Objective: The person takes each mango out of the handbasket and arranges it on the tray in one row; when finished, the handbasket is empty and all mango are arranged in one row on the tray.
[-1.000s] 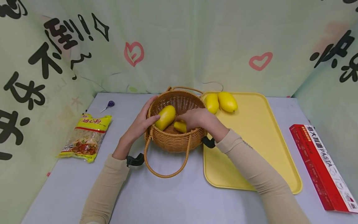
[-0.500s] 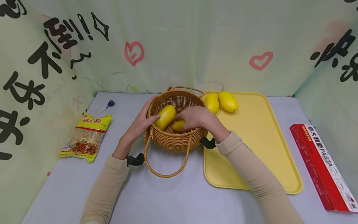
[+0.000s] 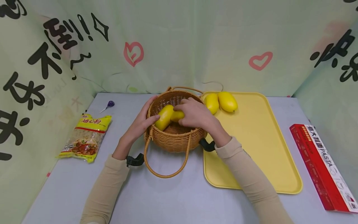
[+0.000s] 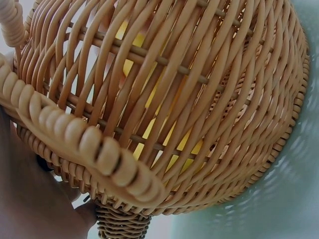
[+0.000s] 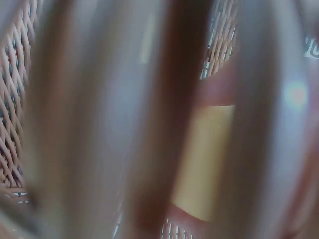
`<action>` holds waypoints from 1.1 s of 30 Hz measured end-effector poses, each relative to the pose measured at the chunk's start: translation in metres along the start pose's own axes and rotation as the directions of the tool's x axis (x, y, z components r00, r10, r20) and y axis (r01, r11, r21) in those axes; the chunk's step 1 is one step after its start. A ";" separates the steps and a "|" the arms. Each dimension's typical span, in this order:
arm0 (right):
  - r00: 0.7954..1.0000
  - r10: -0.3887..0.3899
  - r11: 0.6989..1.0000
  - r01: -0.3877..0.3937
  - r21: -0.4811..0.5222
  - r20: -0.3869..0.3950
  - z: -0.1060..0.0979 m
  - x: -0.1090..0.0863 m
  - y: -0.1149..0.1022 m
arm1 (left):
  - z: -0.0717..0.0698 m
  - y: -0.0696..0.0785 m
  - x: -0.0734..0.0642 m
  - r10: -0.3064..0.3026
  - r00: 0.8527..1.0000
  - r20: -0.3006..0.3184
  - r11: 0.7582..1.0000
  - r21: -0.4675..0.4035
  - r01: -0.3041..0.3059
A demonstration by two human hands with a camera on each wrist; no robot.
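Note:
A round wicker basket [image 3: 167, 141] stands mid-table, one handle hanging down in front. My left hand [image 3: 142, 122] grips its left rim, thumb laid over the edge beside a yellow mango [image 3: 163, 117] inside. Reaching in from the right, my right hand [image 3: 195, 114] holds a second mango [image 3: 177, 115] between thumb and fingers, its left end against the first one. In the left wrist view, yellow shows through the basket's weave [image 4: 239, 99]. The right wrist view is blurred, with a strip of the held mango [image 5: 204, 159] showing between fingers.
A yellow tray [image 3: 251, 140] lies right of the basket, with two mangoes [image 3: 227, 101] at its back left corner. Further right is a red pasta box [image 3: 321, 168]. A noodle bag [image 3: 86, 137] and a purple lollipop [image 3: 111, 103] lie on the left.
My right hand has lifted and shifted the second mango toward the back of the basket, up against the first. My left hand keeps its place on the rim.

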State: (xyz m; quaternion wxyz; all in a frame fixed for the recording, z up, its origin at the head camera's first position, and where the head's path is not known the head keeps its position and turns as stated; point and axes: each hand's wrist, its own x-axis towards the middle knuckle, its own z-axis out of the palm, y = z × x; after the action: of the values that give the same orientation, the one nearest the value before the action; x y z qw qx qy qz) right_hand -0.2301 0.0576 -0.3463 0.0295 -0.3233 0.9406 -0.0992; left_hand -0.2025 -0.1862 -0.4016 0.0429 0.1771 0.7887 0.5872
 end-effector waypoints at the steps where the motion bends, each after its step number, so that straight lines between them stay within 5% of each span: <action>1: 1.000 0.004 1.000 -0.004 0.009 -0.011 0.000 -0.001 0.000 | 0.000 0.000 0.000 0.001 1.000 0.002 1.000 -0.002 -0.001; 21: 0.974 0.074 0.970 -0.021 0.240 -0.214 0.000 -0.007 0.006 | 0.001 0.000 0.001 0.005 1.000 0.001 1.000 -0.003 -0.005; 33: 0.887 0.137 0.910 0.063 0.410 -0.442 0.004 -0.014 0.011 | 0.001 -0.001 0.002 -0.001 1.000 -0.008 1.000 0.011 0.002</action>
State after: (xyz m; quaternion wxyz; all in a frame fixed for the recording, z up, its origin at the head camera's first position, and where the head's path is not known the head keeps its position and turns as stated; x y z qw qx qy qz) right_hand -0.2252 0.0741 -0.3527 -0.1250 -0.2583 0.8840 -0.3691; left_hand -0.2040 -0.1852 -0.4020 0.0392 0.1744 0.7923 0.5834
